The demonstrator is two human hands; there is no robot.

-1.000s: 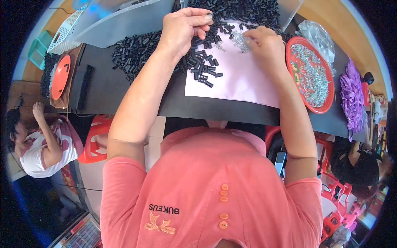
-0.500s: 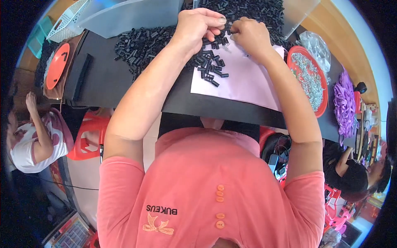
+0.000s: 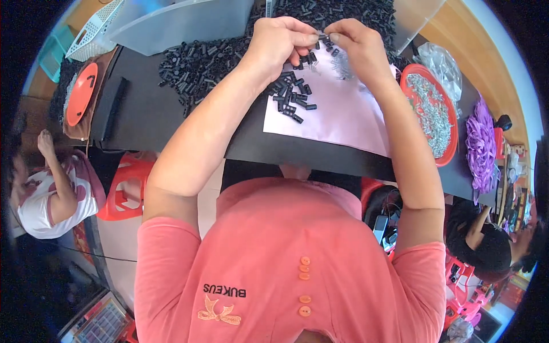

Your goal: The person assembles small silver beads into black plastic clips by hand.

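Left hand (image 3: 277,48) pinches a small black part (image 3: 322,38) between thumb and forefinger, above the far end of a pink sheet (image 3: 331,117); the right hand (image 3: 363,52) brings its fingertips against it, their hold too small to tell. Loose black pieces (image 3: 292,104) crowd the sheet's left edge; its pale surface spreads toward the right forearm, a strip of black tabletop (image 3: 286,148) bordering it nearest the body.
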